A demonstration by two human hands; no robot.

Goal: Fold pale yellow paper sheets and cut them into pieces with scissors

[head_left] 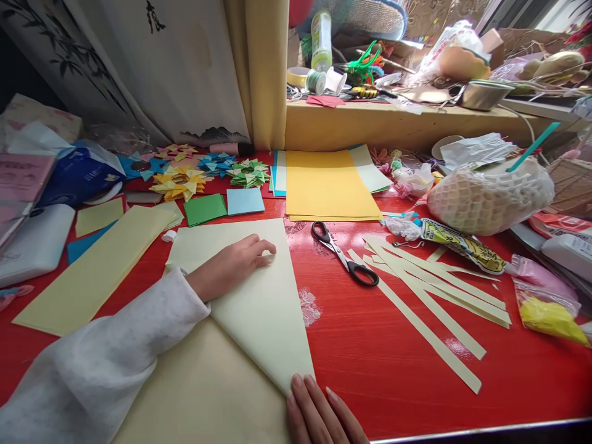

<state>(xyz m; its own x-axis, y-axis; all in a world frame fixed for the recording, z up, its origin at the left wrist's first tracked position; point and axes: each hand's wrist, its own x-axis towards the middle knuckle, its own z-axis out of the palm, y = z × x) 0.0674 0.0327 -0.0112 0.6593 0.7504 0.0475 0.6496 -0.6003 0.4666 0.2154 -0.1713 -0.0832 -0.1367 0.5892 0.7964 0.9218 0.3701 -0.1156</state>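
Note:
A large sheet of pale yellow paper lies in front of me with one part folded over, leaving a slanting fold edge toward its lower right corner. My left hand rests on the folded-over part near its upper middle, fingers loosely bent and holding nothing. At the lower right corner of the fold, my right hand lies with its fingers stretched out on the paper and the red table beside it. Part of the right hand is cut off by the frame's bottom edge. Black-handled scissors lie to the right of the sheet.
Cut paper strips spread across the red table at right. Yellow-orange sheets lie at the back, left of them folded paper stars and small green squares. A long pale paper stack lies at left. A net-wrapped coconut stands at right.

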